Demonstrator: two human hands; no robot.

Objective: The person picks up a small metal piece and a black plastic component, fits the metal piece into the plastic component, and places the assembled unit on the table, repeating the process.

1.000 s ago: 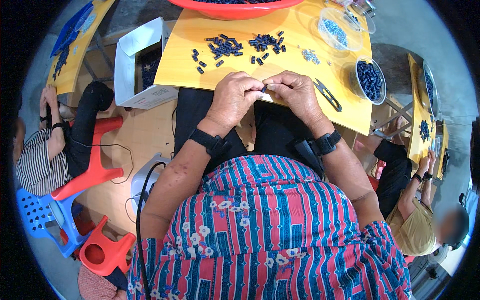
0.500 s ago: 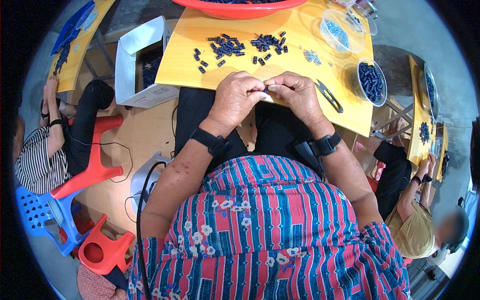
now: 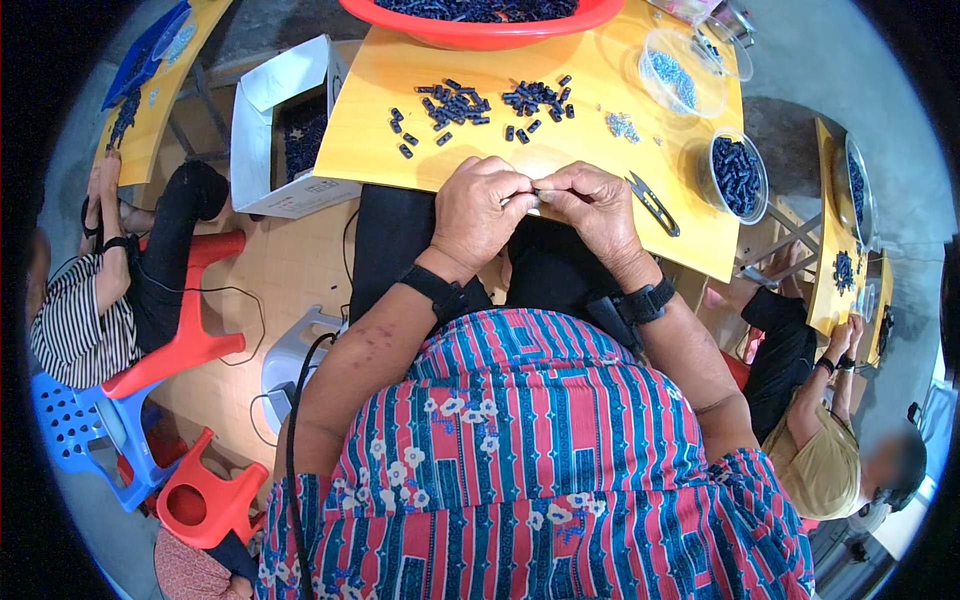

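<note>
At the front edge of the yellow table, my left hand and my right hand meet fingertip to fingertip. Both are closed in a pinch on a small dark piece, mostly covered by the fingers. Beyond them lie two loose heaps of short dark-blue plastic pieces, a left heap and a right heap, with several strays in front. Black thread snips rest beside my right hand. Farther right is a small scatter of tiny silvery parts.
A red basin of dark pieces stands at the far edge. On the right are a clear tub of dark-blue pieces and one of silvery parts. A white carton stands left of the table. Other people sit at tables on both sides.
The view has shifted slightly, so the table and its contents sit a little differently. Both hands keep their pinch, with the fingertips slightly re-angled around the piece.
</note>
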